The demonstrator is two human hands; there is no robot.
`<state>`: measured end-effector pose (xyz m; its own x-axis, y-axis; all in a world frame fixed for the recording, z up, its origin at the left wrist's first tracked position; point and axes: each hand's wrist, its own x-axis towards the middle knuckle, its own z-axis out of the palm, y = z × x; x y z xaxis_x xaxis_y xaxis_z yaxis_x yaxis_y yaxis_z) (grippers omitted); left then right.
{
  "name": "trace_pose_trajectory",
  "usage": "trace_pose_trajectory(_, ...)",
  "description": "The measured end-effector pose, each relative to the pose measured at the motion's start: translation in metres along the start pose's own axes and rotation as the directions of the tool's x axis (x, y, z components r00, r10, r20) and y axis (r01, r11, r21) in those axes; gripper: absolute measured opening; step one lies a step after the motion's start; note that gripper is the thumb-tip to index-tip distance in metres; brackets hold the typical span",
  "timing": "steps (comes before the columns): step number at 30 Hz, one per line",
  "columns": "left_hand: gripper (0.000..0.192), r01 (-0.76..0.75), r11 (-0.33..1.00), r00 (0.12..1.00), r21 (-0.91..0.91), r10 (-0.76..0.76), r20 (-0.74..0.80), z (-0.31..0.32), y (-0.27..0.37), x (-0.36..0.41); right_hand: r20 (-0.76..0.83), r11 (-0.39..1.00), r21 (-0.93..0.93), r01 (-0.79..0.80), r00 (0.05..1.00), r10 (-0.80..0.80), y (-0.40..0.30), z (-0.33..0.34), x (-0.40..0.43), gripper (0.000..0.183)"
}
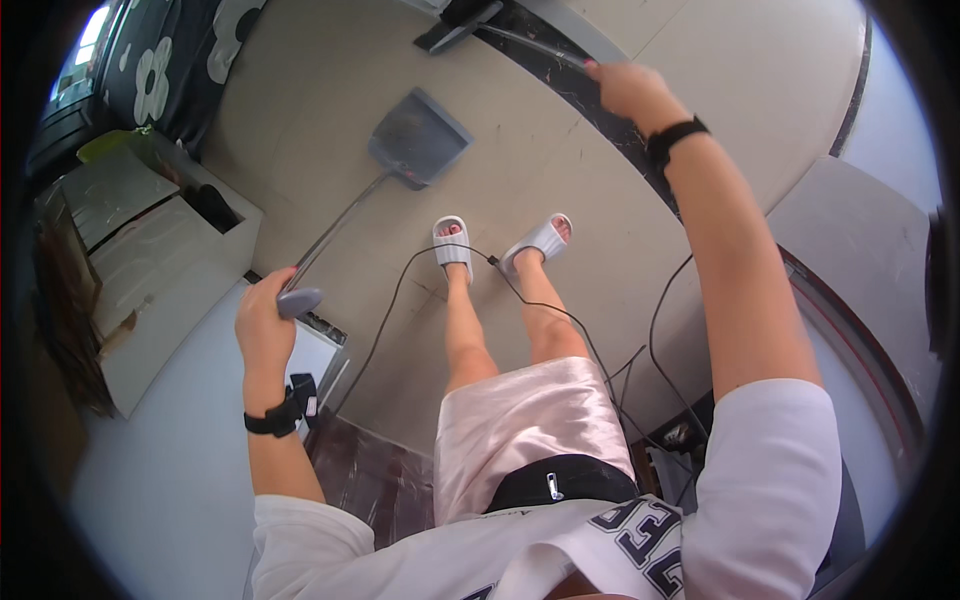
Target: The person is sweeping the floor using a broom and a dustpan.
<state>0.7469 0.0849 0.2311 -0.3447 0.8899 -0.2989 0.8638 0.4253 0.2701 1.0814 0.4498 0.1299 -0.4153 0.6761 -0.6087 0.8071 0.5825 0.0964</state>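
My left hand [266,322] is closed around the upper handle of a long-handled grey dustpan [420,139]. The pan rests on the tiled floor [322,135] ahead of my feet, and its thin metal shaft slants back to my hand. My right hand [630,94] grips the metal stick of a broom [457,34], out at the upper right. The dark broom head is near the top edge of the view, beside a black floor strip [540,71] and apart from the pan. Its far end is partly cut off.
A black cable [405,274] loops across my white slippers [450,251]. On the left stand cardboard boxes [172,277] and a dark curtain with white flowers [154,82]. A grey panel [855,202] stands at the right. Behind my left side lies dark brown plastic-covered material [367,480].
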Motion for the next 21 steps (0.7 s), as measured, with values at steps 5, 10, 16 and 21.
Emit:
trace_pose_trajectory(5,0.038,0.105,0.994,0.993,-0.017,-0.105,-0.045,0.006,-0.026,-0.046,-0.06,0.998,-0.011,-0.06,0.996,0.059,0.074,0.049,-0.018,0.047)
trace_pose_trajectory(10,0.033,0.229,0.967,0.97,-0.109,-0.236,-0.056,0.009,-0.033,-0.082,0.11,0.98,0.16,-0.12,0.989,0.103,0.105,0.125,-0.155,0.05)
trace_pose_trajectory(16,0.033,0.245,0.962,0.965,-0.117,-0.253,-0.061,0.011,-0.031,-0.102,0.335,0.954,0.155,-0.257,0.922,0.194,0.048,0.084,-0.225,0.054)
trace_pose_trajectory(21,0.033,0.217,0.969,0.974,-0.118,-0.223,-0.045,0.02,-0.022,-0.1,-0.055,0.975,0.219,0.029,0.998,-0.017,0.017,0.079,-0.109,0.05)
